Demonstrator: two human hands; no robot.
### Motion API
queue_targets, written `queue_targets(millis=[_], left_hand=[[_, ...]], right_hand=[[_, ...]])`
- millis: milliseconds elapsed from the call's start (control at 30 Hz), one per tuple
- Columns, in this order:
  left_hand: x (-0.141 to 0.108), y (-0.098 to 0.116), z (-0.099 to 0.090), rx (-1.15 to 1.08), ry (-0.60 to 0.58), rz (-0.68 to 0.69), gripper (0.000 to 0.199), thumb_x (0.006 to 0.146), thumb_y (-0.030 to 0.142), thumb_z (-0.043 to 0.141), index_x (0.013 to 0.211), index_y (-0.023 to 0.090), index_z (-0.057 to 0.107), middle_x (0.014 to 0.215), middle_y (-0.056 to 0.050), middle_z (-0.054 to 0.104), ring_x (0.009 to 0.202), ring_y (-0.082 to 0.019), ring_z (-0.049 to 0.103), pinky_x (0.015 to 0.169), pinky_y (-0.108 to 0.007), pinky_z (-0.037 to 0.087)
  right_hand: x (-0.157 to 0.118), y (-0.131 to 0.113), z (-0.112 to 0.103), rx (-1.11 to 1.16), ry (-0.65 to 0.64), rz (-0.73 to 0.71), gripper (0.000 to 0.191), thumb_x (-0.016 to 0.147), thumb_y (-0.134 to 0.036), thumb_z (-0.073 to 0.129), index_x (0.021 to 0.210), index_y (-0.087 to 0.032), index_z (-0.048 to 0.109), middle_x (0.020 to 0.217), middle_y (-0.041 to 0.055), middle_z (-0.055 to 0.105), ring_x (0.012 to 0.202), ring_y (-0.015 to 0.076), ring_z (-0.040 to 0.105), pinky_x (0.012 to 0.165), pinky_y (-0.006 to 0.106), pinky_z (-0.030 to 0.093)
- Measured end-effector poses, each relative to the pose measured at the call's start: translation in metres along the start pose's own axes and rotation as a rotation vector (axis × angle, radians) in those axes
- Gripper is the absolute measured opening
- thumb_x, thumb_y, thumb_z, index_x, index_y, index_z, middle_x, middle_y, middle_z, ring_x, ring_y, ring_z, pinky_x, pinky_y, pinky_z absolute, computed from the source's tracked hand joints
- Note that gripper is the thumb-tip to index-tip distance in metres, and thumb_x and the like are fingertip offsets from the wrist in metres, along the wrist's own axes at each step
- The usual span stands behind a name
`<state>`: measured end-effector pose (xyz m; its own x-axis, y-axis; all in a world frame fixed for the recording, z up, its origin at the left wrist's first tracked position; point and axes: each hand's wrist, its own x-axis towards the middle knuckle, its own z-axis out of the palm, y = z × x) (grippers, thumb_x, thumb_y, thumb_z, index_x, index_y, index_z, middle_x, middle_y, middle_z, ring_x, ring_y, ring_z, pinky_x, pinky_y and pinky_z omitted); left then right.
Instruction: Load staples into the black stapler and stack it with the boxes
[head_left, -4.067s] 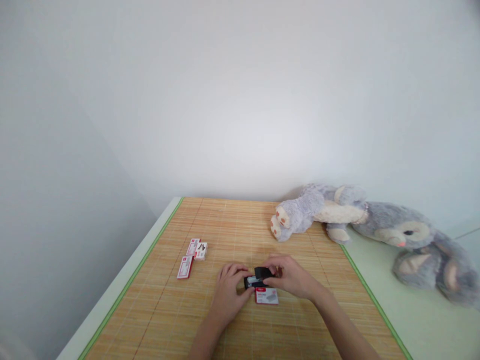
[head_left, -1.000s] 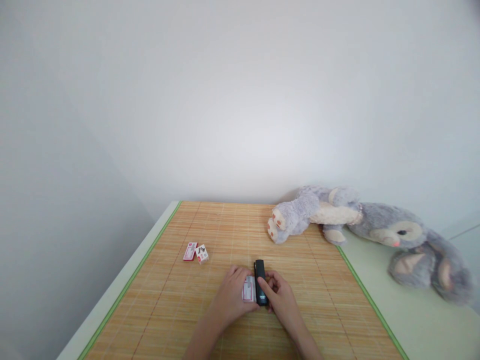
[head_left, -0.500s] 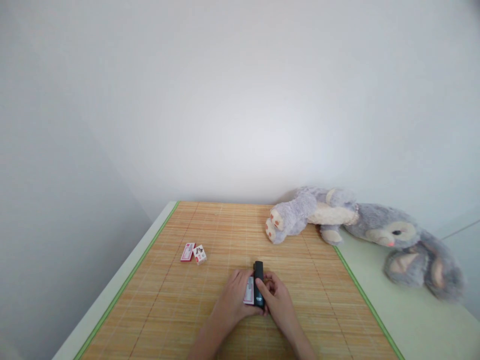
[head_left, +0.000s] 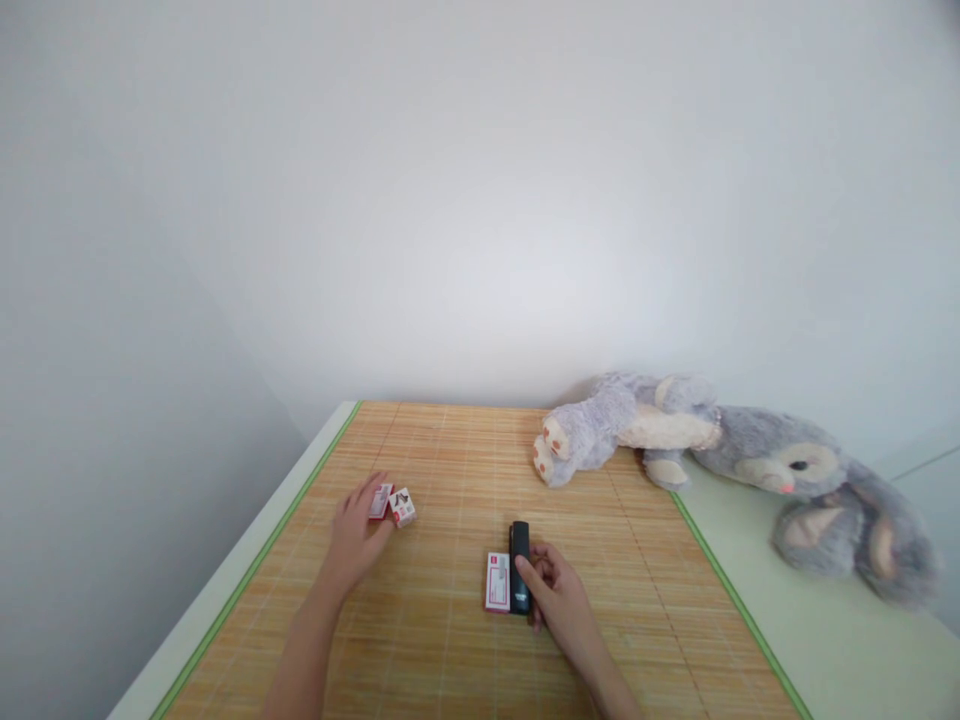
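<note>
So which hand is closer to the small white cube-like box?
Left. The left hand is right beside the small white box, while the right hand is at the black stapler, farther right and nearer the person.

The pale worktop (head_left: 862, 640) bears a green-edged bamboo mat (head_left: 450, 450). Near the mat's centre rests a black stapler (head_left: 520, 575), a red-and-white box (head_left: 497, 582) just beside it at 9 o'clock. Toward 10 o'clock lie another red-and-white box (head_left: 380, 502) and a small white box (head_left: 403, 507); a grey plush toy (head_left: 667, 428) stretches from 1 o'clock toward 3.
</note>
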<state>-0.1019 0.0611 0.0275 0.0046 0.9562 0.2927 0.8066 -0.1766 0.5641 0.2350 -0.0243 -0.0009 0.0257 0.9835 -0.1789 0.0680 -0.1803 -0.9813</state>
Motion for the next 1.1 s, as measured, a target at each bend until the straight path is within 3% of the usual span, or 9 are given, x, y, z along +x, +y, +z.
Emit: queue_targets(millis=[133, 233, 333, 500, 600, 767, 967, 1100], left_hand=[[0.012, -0.041, -0.008, 0.027, -0.011, -0.042, 0.060, 0.075, 0.036, 0.068, 0.135, 0.027, 0.061, 0.137, -0.008, 0.064, 0.126, -0.033, 0.056, 0.113, -0.055, 0.040], [0.008, -0.046, -0.013, 0.038, 0.046, -0.091, 0.062, 0.074, 0.043, 0.068, 0.131, 0.020, 0.061, 0.125, -0.012, 0.064, 0.119, -0.034, 0.059, 0.109, -0.056, 0.044], [-0.006, -0.016, -0.014, -0.013, 0.068, -0.077, 0.061, 0.079, 0.047, 0.066, 0.133, 0.020, 0.056, 0.126, -0.011, 0.060, 0.121, -0.031, 0.058, 0.109, -0.053, 0.046], [-0.046, 0.093, 0.012, -0.328, -0.318, 0.179, 0.060, 0.076, 0.023, 0.069, 0.134, 0.029, 0.055, 0.134, -0.007, 0.055, 0.128, -0.025, 0.054, 0.114, -0.044, 0.044], [-0.057, 0.133, 0.033, -0.420, -0.442, 0.208, 0.063, 0.068, 0.015, 0.068, 0.129, 0.029, 0.059, 0.130, -0.007, 0.057, 0.124, -0.024, 0.057, 0.110, -0.039, 0.048], [-0.050, 0.131, 0.048, -0.453, -0.529, 0.233, 0.070, 0.066, 0.017, 0.074, 0.133, 0.030, 0.060, 0.138, -0.008, 0.059, 0.130, -0.029, 0.055, 0.114, -0.045, 0.045], [-0.053, 0.132, 0.057, -0.467, -0.561, 0.211, 0.068, 0.068, 0.023, 0.079, 0.133, 0.032, 0.059, 0.130, -0.005, 0.067, 0.118, -0.028, 0.063, 0.105, -0.043, 0.050], [-0.058, 0.126, 0.059, -0.442, -0.506, 0.228, 0.097, 0.064, 0.038, 0.089, 0.150, 0.031, 0.044, 0.149, -0.009, 0.055, 0.135, -0.032, 0.053, 0.115, -0.048, 0.043]], right_hand=[[0.001, -0.002, -0.001, -0.009, -0.012, 0.023, 0.060, 0.084, -0.075, 0.063, 0.108, -0.020, 0.059, 0.061, -0.0100, 0.050, 0.036, 0.0086, 0.045, 0.034, 0.021, 0.040], [0.001, -0.006, 0.000, -0.006, -0.005, 0.031, 0.061, 0.082, -0.076, 0.063, 0.107, -0.021, 0.060, 0.060, -0.0097, 0.050, 0.037, 0.0089, 0.046, 0.035, 0.021, 0.039], [0.000, -0.006, 0.001, 0.005, 0.000, 0.035, 0.062, 0.082, -0.077, 0.063, 0.107, -0.021, 0.060, 0.059, -0.0097, 0.050, 0.038, 0.0091, 0.046, 0.035, 0.021, 0.039], [0.003, 0.001, 0.001, 0.018, -0.016, 0.029, 0.061, 0.083, -0.075, 0.065, 0.109, -0.020, 0.060, 0.059, -0.0100, 0.050, 0.037, 0.0093, 0.046, 0.034, 0.022, 0.040], [0.004, 0.002, -0.001, 0.021, -0.037, 0.017, 0.061, 0.084, -0.074, 0.064, 0.110, -0.019, 0.059, 0.058, -0.0102, 0.050, 0.036, 0.0091, 0.045, 0.034, 0.022, 0.039], [0.001, -0.002, -0.001, 0.008, -0.032, 0.005, 0.060, 0.086, -0.075, 0.061, 0.110, -0.020, 0.059, 0.061, -0.0094, 0.051, 0.038, 0.0085, 0.045, 0.036, 0.021, 0.039], [0.000, -0.001, 0.002, 0.005, -0.074, -0.005, 0.060, 0.088, -0.077, 0.056, 0.106, -0.020, 0.058, 0.067, -0.0071, 0.054, 0.040, 0.0075, 0.043, 0.036, 0.020, 0.037], [-0.004, -0.002, -0.004, -0.025, -0.081, -0.012, 0.065, 0.090, -0.074, 0.054, 0.126, -0.020, 0.056, 0.071, -0.0061, 0.054, 0.046, 0.0096, 0.046, 0.042, 0.022, 0.038]])
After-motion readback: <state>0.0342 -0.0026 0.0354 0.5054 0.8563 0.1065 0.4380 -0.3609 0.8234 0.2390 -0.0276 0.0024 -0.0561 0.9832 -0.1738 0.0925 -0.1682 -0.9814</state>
